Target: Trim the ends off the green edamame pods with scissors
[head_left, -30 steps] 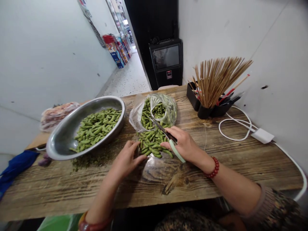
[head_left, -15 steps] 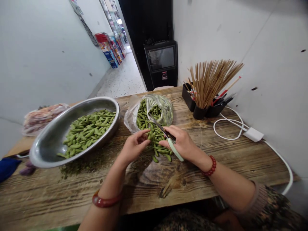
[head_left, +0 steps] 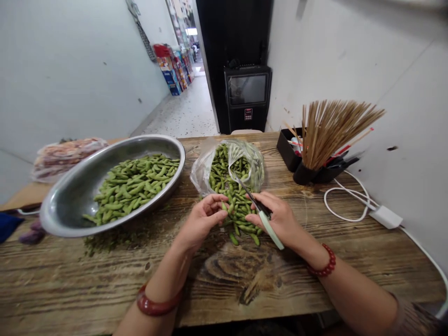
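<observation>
My left hand pinches a green edamame pod between thumb and fingertips. In my right hand is a pair of scissors with pale green handles, its blades pointing up and left over the pods. A clear plastic bag lies on its side in front of both hands, and edamame pods spill from its mouth onto the table. To the left, a large steel basin holds a heap of pods.
Trimmed green bits litter the wooden table below the basin. A bagged reddish food sits behind it at left. Bamboo skewers stand in a black holder at right, near a white cable with an adapter.
The camera view has shifted, so the table things appear farther right. My left hand now has a pod between its fingertips; the scissors stay in my right hand.
</observation>
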`<action>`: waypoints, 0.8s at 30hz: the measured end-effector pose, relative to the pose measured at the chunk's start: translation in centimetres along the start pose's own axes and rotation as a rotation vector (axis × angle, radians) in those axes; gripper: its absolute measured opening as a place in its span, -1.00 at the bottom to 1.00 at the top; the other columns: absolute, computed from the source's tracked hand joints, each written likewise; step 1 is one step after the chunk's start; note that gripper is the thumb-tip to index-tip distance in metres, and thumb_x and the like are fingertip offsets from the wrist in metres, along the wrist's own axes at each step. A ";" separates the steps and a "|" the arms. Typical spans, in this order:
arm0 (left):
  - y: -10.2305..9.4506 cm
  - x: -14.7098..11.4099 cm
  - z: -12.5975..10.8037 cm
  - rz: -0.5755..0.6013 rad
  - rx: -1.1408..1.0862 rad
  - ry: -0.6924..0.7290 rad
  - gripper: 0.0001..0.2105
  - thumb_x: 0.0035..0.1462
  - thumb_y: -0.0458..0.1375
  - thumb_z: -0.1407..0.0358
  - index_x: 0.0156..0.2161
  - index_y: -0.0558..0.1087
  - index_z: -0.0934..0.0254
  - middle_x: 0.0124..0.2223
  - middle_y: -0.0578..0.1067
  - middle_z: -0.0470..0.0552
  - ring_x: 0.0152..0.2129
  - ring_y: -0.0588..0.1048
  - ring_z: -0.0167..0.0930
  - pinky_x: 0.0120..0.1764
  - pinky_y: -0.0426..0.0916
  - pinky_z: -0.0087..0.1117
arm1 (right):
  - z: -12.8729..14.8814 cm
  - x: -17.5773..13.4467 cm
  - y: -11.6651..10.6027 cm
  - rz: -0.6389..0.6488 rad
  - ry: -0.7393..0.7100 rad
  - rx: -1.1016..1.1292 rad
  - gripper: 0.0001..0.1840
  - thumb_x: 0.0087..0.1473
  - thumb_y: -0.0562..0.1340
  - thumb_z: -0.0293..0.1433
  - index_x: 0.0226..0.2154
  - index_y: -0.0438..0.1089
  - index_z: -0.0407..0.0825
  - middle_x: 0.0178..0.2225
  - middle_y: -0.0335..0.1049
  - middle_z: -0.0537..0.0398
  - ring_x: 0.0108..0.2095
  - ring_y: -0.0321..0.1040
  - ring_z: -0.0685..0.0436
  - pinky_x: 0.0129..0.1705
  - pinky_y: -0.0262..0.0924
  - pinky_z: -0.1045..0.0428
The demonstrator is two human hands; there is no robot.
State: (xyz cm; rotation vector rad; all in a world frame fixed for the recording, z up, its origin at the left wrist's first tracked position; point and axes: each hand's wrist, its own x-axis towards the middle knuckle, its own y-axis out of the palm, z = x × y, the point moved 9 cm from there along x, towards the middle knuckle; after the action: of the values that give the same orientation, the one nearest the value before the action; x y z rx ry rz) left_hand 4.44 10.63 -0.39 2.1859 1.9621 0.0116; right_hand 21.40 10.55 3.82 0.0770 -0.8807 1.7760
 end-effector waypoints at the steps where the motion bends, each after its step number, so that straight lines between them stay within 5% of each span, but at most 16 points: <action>1: -0.1 0.0 0.0 -0.013 -0.001 -0.001 -0.67 -0.10 0.35 0.36 -0.16 0.49 0.32 -0.34 0.51 0.02 -0.45 0.43 -0.45 -0.45 0.28 -0.52 | 0.1 0.0 0.1 0.011 -0.005 -0.006 -0.60 0.09 0.28 -0.28 -0.02 0.34 -0.07 -0.33 0.37 0.04 -0.34 0.33 -0.08 -0.28 0.24 0.02; 9: -1.2 -0.4 0.3 -0.132 -0.005 -0.029 -0.78 -0.13 0.35 0.28 -0.33 0.54 0.35 -0.41 0.46 -0.05 -0.56 0.33 -0.54 -0.47 0.22 -0.51 | -0.2 -0.2 1.0 0.106 0.021 -0.015 -0.53 0.04 0.32 -0.25 -0.01 0.33 -0.07 -0.26 0.36 0.01 -0.28 0.34 -0.11 -0.23 0.26 0.00; 16: -0.3 -0.4 0.0 -0.048 -0.035 0.006 -0.79 -0.01 0.28 0.23 -0.30 0.43 0.30 -0.53 0.35 -0.15 -0.62 0.27 -0.55 -0.56 0.19 -0.56 | 0.2 -0.6 2.1 0.252 0.010 -0.038 -0.43 -0.02 0.36 -0.23 0.03 0.30 -0.05 -0.20 0.35 0.00 -0.27 0.32 -0.11 -0.20 0.26 -0.01; 24: 0.6 -0.5 -0.1 0.001 0.111 0.018 -0.79 0.02 0.27 0.21 -0.29 0.44 0.32 -0.52 0.34 -0.15 -0.65 0.20 -0.59 -0.59 0.08 -0.58 | 1.4 -0.6 2.2 0.276 -0.037 -0.097 -0.42 -0.02 0.37 -0.23 0.03 0.29 -0.06 -0.19 0.33 -0.02 -0.24 0.30 -0.12 -0.21 0.24 -0.01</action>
State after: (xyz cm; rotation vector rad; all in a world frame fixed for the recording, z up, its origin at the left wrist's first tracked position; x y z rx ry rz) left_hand 4.92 10.14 -0.10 2.2626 2.0178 -0.0797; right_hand 19.24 8.96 3.42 -0.0787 -1.0418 1.9881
